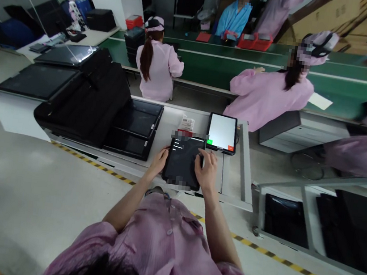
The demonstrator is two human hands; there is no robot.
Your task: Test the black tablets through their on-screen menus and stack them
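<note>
A black tablet (182,166) is in front of me with its screen facing up, showing a dark menu with a few short lines of white text. My left hand (159,161) grips its left edge. Over the right part of the screen is my right hand (206,170), its fingers apart and a fingertip at the glass near the upper right. Just beyond lies a second tablet (223,131) with a white screen and green and red patches in its lower corners. A small clear packet with a printed label (187,123) rests behind the tablet I hold.
The pale table (173,114) bears black trays (140,118) with tablets and a large black cloth-like heap (90,98) at left. Co-workers in pink sit along a green conveyor (200,63) ahead. A metal cart (301,216) with black items stands at right.
</note>
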